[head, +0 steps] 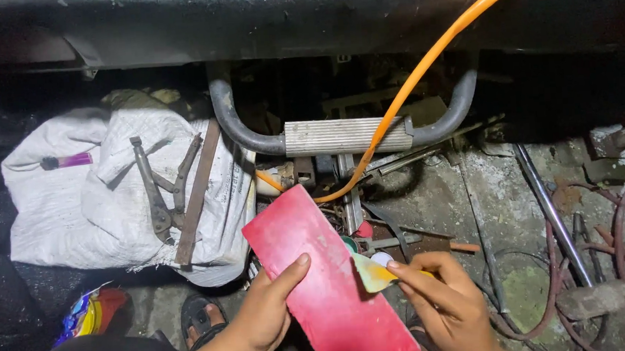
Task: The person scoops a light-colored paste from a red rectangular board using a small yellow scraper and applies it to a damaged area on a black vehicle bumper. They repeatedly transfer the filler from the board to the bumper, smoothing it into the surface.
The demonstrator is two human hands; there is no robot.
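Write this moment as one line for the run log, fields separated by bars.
left hand: holds red board | right hand: holds yellow scraper against board | nearby: pliers on white sack, orange hose

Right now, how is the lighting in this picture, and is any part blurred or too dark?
Head view: harsh near light falls on the red board, the white sack and both hands, left hand, right hand; the space under the dark beam is nearly black; the focus is sharp, the edges slightly softer.
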